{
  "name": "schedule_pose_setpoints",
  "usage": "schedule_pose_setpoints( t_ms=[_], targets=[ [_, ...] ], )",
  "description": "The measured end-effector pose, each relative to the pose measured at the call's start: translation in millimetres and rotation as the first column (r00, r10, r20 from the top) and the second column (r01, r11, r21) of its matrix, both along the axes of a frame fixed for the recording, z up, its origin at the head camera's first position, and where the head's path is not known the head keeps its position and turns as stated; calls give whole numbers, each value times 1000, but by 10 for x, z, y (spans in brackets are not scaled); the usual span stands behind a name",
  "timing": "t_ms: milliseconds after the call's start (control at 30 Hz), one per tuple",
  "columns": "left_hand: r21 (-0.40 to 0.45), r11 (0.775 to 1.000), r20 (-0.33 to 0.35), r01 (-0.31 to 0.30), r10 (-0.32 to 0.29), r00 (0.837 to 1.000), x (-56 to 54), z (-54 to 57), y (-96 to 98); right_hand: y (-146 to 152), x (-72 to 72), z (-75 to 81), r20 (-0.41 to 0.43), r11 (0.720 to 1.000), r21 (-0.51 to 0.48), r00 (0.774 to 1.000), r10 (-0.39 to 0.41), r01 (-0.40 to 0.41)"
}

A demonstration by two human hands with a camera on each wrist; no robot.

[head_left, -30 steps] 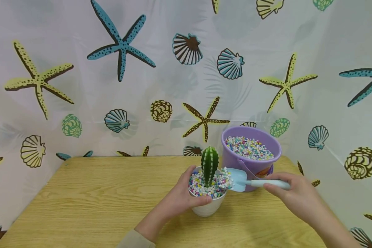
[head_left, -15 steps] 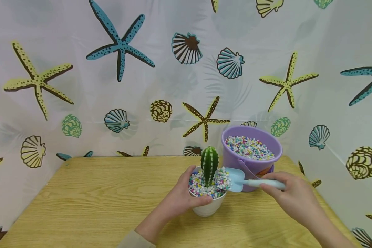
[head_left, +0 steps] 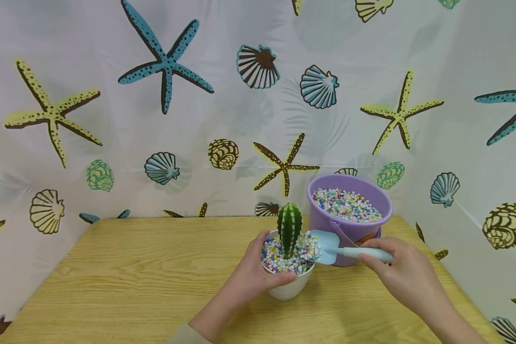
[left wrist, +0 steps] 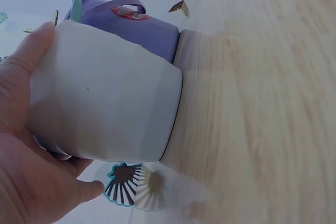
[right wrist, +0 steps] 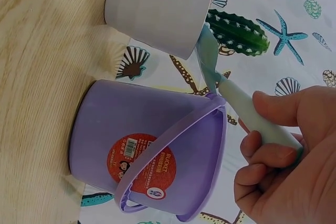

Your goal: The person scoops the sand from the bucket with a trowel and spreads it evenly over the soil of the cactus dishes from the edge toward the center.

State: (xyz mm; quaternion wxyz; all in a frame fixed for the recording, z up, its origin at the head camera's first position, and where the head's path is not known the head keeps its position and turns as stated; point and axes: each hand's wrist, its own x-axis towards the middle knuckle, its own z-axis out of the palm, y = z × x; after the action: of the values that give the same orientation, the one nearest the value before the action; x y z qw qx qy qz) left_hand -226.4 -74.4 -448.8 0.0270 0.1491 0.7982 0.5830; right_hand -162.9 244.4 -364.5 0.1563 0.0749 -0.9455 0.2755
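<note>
A green cactus (head_left: 290, 227) stands upright in a white flower pot (head_left: 287, 289) filled with colourful pebbles (head_left: 279, 260). My left hand (head_left: 254, 273) grips the pot from its left side, thumb across the front and fingers behind the rim; the left wrist view shows the pot's smooth wall (left wrist: 110, 93) close up. My right hand (head_left: 406, 271) holds a light blue toy shovel (head_left: 328, 247) by its handle. The shovel's blade tip lies over the pot's right rim, next to a heap of pebbles beside the cactus. In the right wrist view, fingers curl round the handle (right wrist: 252, 111).
Just behind the shovel, a purple bucket (head_left: 320, 220) stands at the table's back right, with similar pebbles inside and its handle hanging down in front. A curtain (head_left: 189, 129) printed with starfish and shells borders the wooden table (head_left: 133, 277) at the back and sides.
The shovel and right hand have shifted slightly left, bringing the blade further over the pot and its pebbles closer to the cactus. The left hand keeps its hold on the pot.
</note>
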Motion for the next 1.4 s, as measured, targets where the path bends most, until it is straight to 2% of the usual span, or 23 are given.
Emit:
schedule_pose_setpoints(
  t_ms=[300,433,533,667,767,833,1000,1167,1267,1400],
  targets=[
    [-19,996,-74,-92,90,993,44,-12,77,-59,12,-10,-67,1000,26,998,-14,16],
    [-36,993,-70,-117,114,991,56,-13,95,-90,10,-11,-90,999,40,996,-20,24],
    [-40,995,-25,-87,86,996,47,6,46,-106,3,-9,-101,999,43,995,-21,25],
    [-29,1000,41,-2,3,999,7,53,-92,-111,-5,-7,-111,999,45,994,-23,28],
    [-20,998,52,52,-51,997,-30,73,-167,-109,-4,-11,-112,998,47,993,-29,34],
    [-25,998,52,60,-58,997,-46,75,-184,-111,1,-14,-111,998,51,993,-31,36],
    [-75,997,32,8,-5,999,-37,71,-136,-129,7,-21,-130,998,52,991,-27,34],
    [-135,989,-43,-62,57,997,-4,54,-41,-155,-1,-29,-172,997,68,985,-27,40],
    [-137,986,-69,-96,87,994,22,30,12,-172,-9,-41,-208,996,83,978,-22,40],
    [-133,985,-64,-113,106,992,43,8,40,-189,-10,-54,-241,994,101,970,-14,40]
  ],
)
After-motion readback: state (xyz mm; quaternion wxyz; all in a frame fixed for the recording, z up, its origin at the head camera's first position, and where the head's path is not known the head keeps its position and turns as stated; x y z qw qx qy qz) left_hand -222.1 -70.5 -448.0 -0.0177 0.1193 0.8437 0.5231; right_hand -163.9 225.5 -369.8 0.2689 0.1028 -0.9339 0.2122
